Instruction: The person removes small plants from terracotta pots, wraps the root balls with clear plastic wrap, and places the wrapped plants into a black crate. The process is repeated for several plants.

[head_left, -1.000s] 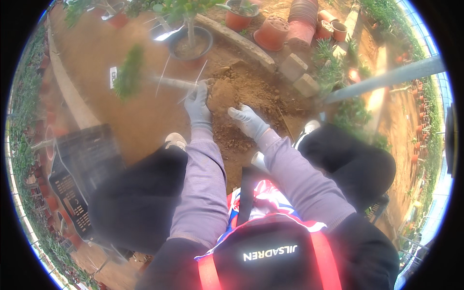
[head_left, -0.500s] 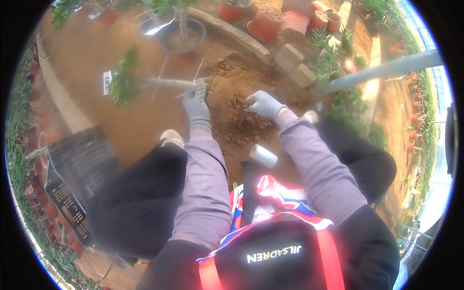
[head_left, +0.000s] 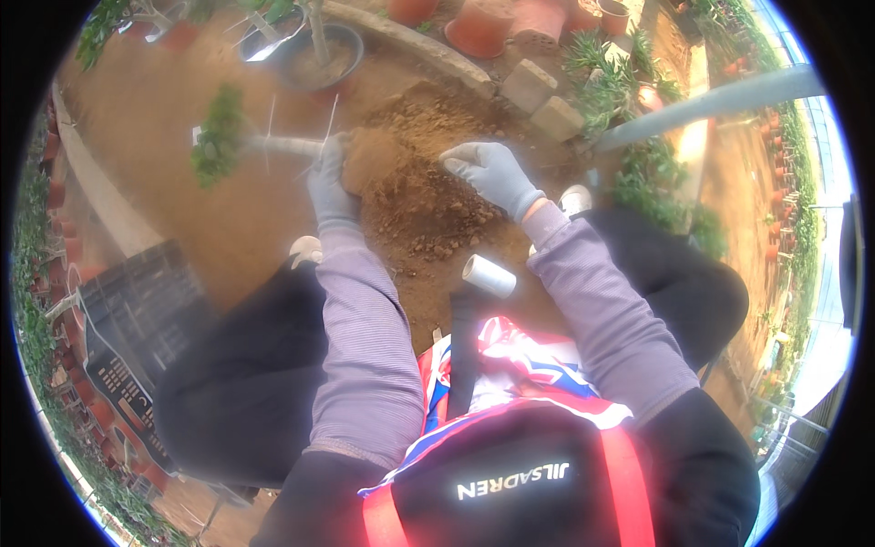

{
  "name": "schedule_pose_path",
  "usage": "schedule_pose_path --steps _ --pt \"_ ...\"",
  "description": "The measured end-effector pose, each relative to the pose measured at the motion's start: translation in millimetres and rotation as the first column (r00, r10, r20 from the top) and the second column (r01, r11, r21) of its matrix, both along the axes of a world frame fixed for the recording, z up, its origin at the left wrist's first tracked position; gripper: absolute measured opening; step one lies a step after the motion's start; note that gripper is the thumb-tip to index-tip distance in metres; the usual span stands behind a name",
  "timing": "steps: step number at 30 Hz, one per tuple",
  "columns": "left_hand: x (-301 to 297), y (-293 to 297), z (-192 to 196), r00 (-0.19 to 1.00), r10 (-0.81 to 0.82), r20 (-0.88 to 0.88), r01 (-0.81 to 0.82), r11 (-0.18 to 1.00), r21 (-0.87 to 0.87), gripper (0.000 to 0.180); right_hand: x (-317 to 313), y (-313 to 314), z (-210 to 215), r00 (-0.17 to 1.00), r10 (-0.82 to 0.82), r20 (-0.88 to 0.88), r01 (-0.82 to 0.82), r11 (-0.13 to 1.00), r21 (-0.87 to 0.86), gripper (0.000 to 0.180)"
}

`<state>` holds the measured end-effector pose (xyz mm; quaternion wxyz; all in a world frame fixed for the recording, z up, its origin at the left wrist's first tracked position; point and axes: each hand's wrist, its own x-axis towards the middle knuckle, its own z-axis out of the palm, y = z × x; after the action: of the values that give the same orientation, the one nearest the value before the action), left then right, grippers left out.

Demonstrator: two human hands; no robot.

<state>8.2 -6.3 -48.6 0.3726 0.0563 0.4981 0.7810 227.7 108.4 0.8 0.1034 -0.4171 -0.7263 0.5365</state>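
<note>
A small potted-type tree lies sideways, its pale trunk (head_left: pixel 283 145) pointing left to a green leafy crown (head_left: pixel 219 137). My left hand (head_left: pixel 334 187), in a light grey glove, is closed round the base end of this plant, beside a brown clump of soil (head_left: pixel 372 153) that looks like its root ball. Thin white sticks stand up near the trunk. Across the loose soil heap (head_left: pixel 415 210), my gloved right hand (head_left: pixel 492 176) has its fingers curled together, apart from the plant; whatever they hold, if anything, is hidden. A white roll (head_left: pixel 488 275) is between my knees.
Beyond the soil heap stands a dark-rimmed pot (head_left: pixel 342 68) with a tree. Bricks (head_left: pixel 529 85) and terracotta pots (head_left: pixel 478 27) are at the far right. A grey pole (head_left: pixel 711 109) slants in from the right. Left of my leg is a black crate (head_left: pixel 150 296).
My left hand has shifted left and turned round the plant's base, and the soil clump now shows beside it. My right hand has drawn its fingers in. The whole view has shifted slightly.
</note>
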Motion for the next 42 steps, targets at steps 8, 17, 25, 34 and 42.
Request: schedule_pose_path --steps 8,17,25,34,42 --pt "13 -1 14 0.999 0.006 -0.039 -0.003 0.998 0.062 0.028 -30 -20 25 0.979 0.029 0.203 -0.082 0.963 0.257 0.022" --pt "17 1 19 0.997 -0.034 0.076 0.023 0.989 0.143 0.026 -33 -22 27 0.998 -0.02 0.056 0.005 0.965 0.262 0.015" --pt "11 0 12 0.987 -0.028 0.156 0.004 0.988 0.153 0.025 -37 -12 29 0.98 0.185 0.076 -0.2 0.919 0.34 0.021" --pt "8 -11 15 0.988 -0.141 0.064 0.137 0.988 0.07 0.03 -33 11 32 0.811 0.559 0.173 -0.585 0.763 0.275 0.02" --pt "7 -13 36 0.988 -0.154 -0.017 0.155 0.984 0.09 0.03 -50 4 47 0.779 0.526 0.341 -0.627 0.656 0.421 0.011"
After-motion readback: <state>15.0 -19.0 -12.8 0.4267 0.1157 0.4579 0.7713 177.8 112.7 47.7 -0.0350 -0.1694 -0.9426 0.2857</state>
